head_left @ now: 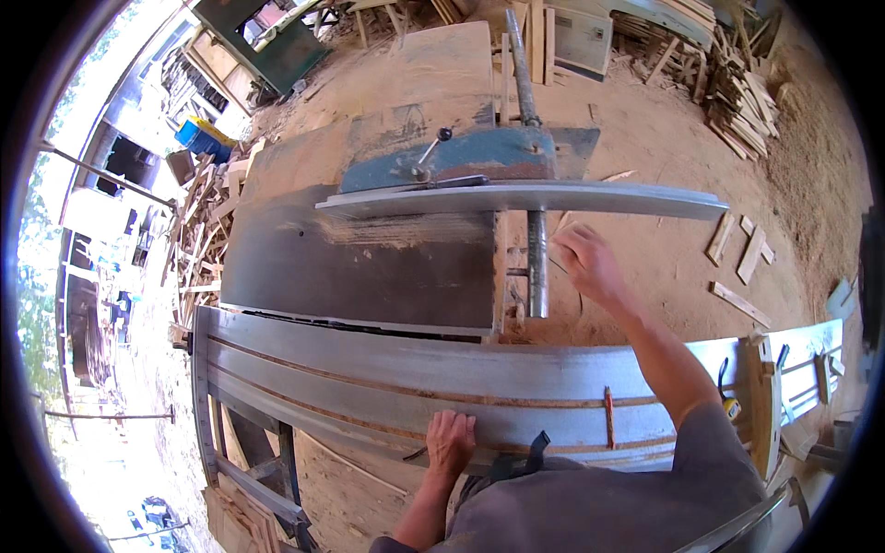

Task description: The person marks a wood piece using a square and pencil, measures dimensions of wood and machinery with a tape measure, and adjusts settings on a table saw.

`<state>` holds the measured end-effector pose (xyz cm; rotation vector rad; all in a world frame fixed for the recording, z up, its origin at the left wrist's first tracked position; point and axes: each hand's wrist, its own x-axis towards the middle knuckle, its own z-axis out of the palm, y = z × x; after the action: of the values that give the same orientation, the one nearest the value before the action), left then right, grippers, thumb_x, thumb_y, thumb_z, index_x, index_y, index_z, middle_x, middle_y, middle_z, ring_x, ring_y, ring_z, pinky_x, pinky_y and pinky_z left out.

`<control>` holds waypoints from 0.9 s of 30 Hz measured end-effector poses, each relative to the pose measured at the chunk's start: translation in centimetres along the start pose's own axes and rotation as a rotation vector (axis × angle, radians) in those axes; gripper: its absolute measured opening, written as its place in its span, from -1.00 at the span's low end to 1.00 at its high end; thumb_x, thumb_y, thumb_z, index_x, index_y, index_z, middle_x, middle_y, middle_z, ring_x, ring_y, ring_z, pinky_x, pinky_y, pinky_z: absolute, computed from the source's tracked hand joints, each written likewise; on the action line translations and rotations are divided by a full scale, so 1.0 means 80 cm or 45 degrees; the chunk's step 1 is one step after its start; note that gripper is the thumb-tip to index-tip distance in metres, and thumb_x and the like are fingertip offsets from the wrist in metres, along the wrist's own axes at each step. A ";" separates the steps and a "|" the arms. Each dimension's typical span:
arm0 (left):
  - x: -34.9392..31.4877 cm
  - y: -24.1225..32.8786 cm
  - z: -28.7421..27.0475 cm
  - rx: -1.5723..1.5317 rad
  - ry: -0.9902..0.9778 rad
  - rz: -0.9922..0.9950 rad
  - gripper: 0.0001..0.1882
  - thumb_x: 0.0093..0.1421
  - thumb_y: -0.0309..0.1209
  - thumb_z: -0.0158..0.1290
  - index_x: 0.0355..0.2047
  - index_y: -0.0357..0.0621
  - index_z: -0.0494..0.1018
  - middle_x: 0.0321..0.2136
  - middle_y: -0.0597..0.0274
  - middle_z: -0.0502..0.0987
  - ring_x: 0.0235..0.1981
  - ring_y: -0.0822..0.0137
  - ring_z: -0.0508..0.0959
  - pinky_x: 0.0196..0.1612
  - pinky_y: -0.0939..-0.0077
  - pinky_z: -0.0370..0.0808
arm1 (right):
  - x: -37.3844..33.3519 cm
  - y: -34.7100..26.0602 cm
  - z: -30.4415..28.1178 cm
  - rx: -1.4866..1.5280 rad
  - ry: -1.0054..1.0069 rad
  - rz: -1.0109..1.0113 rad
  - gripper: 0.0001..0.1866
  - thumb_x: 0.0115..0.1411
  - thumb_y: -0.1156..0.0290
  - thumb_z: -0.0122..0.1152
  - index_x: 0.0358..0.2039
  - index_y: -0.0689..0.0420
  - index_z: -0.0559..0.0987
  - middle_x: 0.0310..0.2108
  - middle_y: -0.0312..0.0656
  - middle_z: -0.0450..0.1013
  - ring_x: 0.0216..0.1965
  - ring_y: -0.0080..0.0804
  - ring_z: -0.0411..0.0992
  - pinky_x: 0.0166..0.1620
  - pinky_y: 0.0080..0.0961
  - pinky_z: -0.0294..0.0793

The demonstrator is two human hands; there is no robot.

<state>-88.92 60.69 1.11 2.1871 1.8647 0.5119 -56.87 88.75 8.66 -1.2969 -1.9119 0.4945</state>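
My left hand (452, 441) rests on the near part of a long silver sliding table (341, 369) with lengthwise slots. Its fingers lie on the metal and hold nothing that I can see. My right hand (590, 265) reaches over the sliding table, closed, its fingers curled together. Whatever is in its fingers, if anything, is too small to make out. It is beside a round steel bar (537, 267) and just below the right part of a long metal fence (608, 197). The fence is fixed to a blue carriage (461, 157) with a lever, above a dark saw table (369, 267).
An orange pencil (609, 417) lies across the slots. A wooden block (763, 405) and a tape measure (731, 407) are at the right end. Wood offcuts (751, 253) lie on the sandy floor, with scrap piles (207, 212) at left and far right. A blue drum (198, 136) stands back left.
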 end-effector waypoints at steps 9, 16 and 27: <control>0.158 -0.020 -0.050 -0.151 0.128 -0.068 -0.87 0.18 -0.42 0.22 -0.43 -0.19 0.53 -0.31 0.05 0.56 -0.19 -0.03 0.52 -0.10 0.12 0.46 | 0.267 0.077 0.150 -0.214 -0.535 -0.155 -0.76 0.07 0.44 0.31 -0.20 0.13 0.68 -0.22 -0.02 0.62 -0.10 0.07 0.54 -0.07 -0.09 0.53; 0.505 -0.080 -0.057 -0.188 0.643 0.172 -0.86 0.22 -0.52 0.17 -0.21 -0.26 0.56 -0.18 -0.01 0.57 -0.04 -0.07 0.49 0.10 0.16 0.39 | 0.334 0.041 0.158 -0.549 -1.061 -0.242 -0.70 -0.08 0.49 0.26 -0.26 0.12 0.69 -0.27 -0.01 0.63 -0.14 0.04 0.58 -0.13 -0.09 0.56; 0.624 -0.116 -0.003 0.243 0.116 -0.242 -0.40 0.45 0.03 -0.18 0.33 -0.05 0.31 0.30 0.04 0.35 0.35 -0.01 0.25 0.35 0.00 0.20 | 0.151 0.120 -0.080 1.171 -1.176 0.968 -0.50 -0.08 0.37 0.37 -0.10 0.33 0.54 -0.45 -0.15 0.53 -0.52 -0.40 0.55 -0.48 -0.51 0.53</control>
<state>-90.79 111.36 3.70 2.0992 2.2259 0.4188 -48.40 103.03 10.74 -1.1438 -1.3198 2.3468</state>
